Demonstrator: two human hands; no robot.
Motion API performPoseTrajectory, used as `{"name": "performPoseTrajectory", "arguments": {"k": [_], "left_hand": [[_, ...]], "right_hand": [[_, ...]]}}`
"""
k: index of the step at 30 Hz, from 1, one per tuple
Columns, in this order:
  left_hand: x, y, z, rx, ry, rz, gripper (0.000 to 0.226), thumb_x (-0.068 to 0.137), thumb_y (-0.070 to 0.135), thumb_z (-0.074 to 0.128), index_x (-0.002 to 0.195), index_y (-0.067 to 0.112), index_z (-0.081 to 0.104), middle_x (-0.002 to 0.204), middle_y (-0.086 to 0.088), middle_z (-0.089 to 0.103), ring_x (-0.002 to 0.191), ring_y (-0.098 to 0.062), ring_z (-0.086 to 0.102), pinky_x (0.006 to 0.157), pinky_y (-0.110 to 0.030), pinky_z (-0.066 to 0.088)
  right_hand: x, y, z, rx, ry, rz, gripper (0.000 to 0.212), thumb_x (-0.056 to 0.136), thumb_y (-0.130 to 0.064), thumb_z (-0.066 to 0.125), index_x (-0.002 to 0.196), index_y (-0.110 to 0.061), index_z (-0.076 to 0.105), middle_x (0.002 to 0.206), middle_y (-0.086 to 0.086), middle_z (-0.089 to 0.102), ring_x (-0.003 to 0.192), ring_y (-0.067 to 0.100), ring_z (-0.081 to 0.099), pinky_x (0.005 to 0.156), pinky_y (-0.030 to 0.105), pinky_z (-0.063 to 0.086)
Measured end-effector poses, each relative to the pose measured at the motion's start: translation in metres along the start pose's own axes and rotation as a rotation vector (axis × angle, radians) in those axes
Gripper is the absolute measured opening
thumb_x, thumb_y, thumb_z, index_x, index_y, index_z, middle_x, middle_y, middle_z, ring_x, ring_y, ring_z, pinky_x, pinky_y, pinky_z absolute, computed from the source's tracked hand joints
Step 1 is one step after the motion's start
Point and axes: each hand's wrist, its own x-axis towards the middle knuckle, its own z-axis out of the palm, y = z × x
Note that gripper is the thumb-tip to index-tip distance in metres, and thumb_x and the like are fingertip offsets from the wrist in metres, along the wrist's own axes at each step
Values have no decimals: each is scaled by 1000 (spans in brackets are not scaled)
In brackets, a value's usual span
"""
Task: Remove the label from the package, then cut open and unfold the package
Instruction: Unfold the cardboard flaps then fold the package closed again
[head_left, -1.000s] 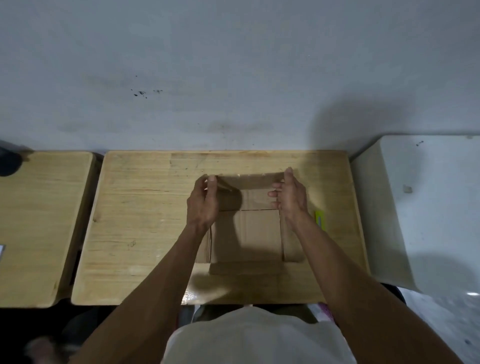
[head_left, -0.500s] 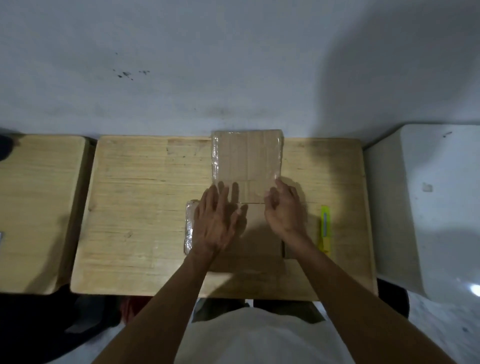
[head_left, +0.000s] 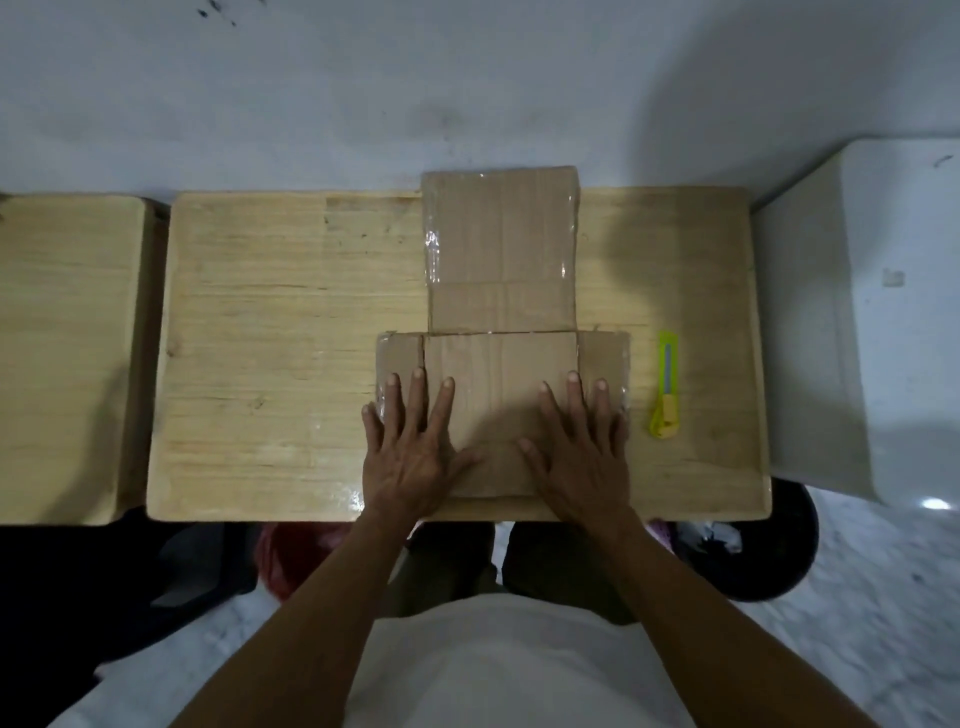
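The brown cardboard package (head_left: 500, 270) lies unfolded and flat on the wooden table (head_left: 270, 364), its far panel reaching past the table's back edge. Clear tape shines along its side edges. My left hand (head_left: 410, 447) presses flat on the near left part of the cardboard, fingers spread. My right hand (head_left: 579, 447) presses flat on the near right part, fingers spread too. Neither hand grips anything. A yellow-green utility knife (head_left: 666, 384) lies on the table just right of the cardboard, apart from my right hand. No label is visible.
A second wooden table (head_left: 62, 358) stands to the left across a narrow gap. A white box-like unit (head_left: 857, 322) stands right of the table. A dark round bin (head_left: 769, 551) sits on the floor below the table's right corner. A grey wall is behind.
The package went from standing open with both hands on its far walls to lying flat. Both hands have slid toward me and now press its near panels.
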Motion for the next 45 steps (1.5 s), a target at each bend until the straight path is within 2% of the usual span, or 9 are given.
{"name": "performPoseTrajectory", "arguments": {"k": [12,18,24,27,30,34,38,41,45], "left_hand": [[0,-14,22,28,122,27,109,83,87,29,159,16,-4,166,-16,-10,154,-34,-10,121,-59,2],[-1,-14,12,-153,109,9,104,87,81,36,156,24,-17,164,-5,-25,151,-24,-24,122,-54,-7],[-2,-3,-4,-575,280,-271,97,91,70,47,158,18,0,166,-15,-1,154,-32,0,124,-48,6],[5,1,-16,-668,328,-341,89,96,56,49,157,5,7,161,-23,19,149,-39,16,123,-53,16],[12,1,-24,-713,346,-353,85,97,48,52,156,3,11,154,-26,33,143,-44,27,117,-56,25],[10,4,-30,-775,359,-377,84,95,50,52,157,7,14,153,-26,33,141,-44,27,113,-52,27],[1,11,-36,-804,472,-344,76,96,50,50,155,13,20,145,-23,39,134,-41,35,106,-52,34],[-4,23,-42,-816,510,-283,71,98,51,49,155,19,22,139,-15,52,129,-34,46,106,-55,40],[-6,44,-44,-808,465,-130,57,102,45,45,151,20,31,130,5,56,116,-15,53,95,-37,45]], "right_hand": [[-2,2,23,-1,139,30,76,95,-64,33,156,-27,8,166,3,0,151,31,-8,119,56,7],[-4,0,18,90,197,1,70,97,-56,39,156,-25,16,165,3,7,152,28,-1,119,53,11],[3,-1,2,545,492,324,60,95,-23,54,150,-13,32,156,19,29,145,35,24,116,51,26],[12,-2,-5,659,527,419,62,91,-19,58,147,-7,34,145,20,44,136,38,38,111,53,32],[22,0,-14,719,468,558,62,93,-24,57,149,-14,32,141,13,50,131,36,41,108,51,36],[30,4,-18,886,434,670,61,92,-29,56,148,-20,33,136,9,51,124,30,50,107,49,41],[22,4,-34,1053,515,601,52,96,-24,55,145,-15,39,122,10,57,111,22,59,98,27,45],[8,-10,-49,1125,525,453,44,99,-29,52,141,-23,42,114,6,64,100,13,63,87,13,49],[7,-34,-49,1054,367,318,42,101,-47,38,142,-39,37,125,0,66,109,15,63,96,38,51]]}}
